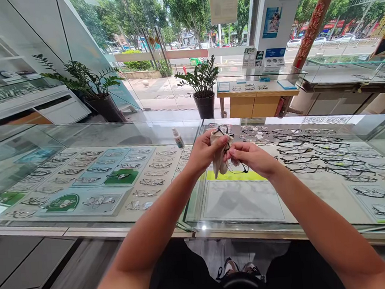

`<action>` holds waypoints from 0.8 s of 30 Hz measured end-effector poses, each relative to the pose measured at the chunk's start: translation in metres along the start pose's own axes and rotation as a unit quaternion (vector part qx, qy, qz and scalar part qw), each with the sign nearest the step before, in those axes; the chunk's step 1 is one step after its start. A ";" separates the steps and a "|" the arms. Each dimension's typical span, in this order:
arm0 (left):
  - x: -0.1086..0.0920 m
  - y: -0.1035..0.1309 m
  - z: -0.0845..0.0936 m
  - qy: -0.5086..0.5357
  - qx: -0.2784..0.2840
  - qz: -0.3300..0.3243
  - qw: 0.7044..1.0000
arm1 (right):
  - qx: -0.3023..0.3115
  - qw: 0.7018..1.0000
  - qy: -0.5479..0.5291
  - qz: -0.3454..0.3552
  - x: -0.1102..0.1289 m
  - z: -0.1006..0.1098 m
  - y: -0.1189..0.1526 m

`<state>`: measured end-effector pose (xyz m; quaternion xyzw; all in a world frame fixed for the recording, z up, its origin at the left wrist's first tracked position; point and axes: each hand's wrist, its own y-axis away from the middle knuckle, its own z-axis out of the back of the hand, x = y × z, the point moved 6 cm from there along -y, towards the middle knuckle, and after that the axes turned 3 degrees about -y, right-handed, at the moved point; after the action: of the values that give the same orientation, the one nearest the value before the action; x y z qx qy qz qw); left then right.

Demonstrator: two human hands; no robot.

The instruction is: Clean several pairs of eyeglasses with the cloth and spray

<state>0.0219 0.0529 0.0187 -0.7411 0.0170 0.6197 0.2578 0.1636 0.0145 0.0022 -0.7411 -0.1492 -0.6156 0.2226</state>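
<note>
Both forearms extend forward and converge above the glass counter, where the left hand pinches a beige cloth against a pair of black-framed glasses and the right hand grips the frame from the opposite side, so the two hands meet, each closed on the glasses. The glasses sit above the counter, over its middle seam, with the long axis running roughly left to right and tilted slightly downward toward the right hand. A small spray bottle stands upright on the counter just left of the left hand.
</note>
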 end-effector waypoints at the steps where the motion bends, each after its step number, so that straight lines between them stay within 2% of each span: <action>1: 0.000 0.001 -0.001 -0.003 -0.011 0.003 1.000 | 0.008 1.000 0.004 -0.004 -0.001 -0.002 0.000; 5: 0.004 0.002 0.000 -0.004 -0.048 0.010 0.999 | 0.006 1.000 0.011 -0.006 0.000 -0.002 0.000; 11: 0.018 -0.006 0.008 0.053 -0.065 0.043 0.996 | -0.043 0.999 -0.007 0.017 0.008 0.019 0.002; 14: 0.023 -0.007 0.010 0.063 -0.071 0.061 0.994 | -0.087 0.995 -0.015 0.039 0.018 0.028 0.005; 19: 0.028 -0.004 0.004 0.056 -0.044 0.086 0.994 | -0.164 0.981 -0.039 0.095 0.030 0.039 0.008; 24: 0.029 0.003 -0.008 0.040 0.002 0.111 0.993 | -0.169 0.977 -0.058 0.115 0.023 0.038 0.004</action>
<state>0.0354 0.0558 -0.0087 -0.7582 0.1104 0.6144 0.1884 0.2027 0.0293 0.0187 -0.8144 0.0302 -0.5586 0.1543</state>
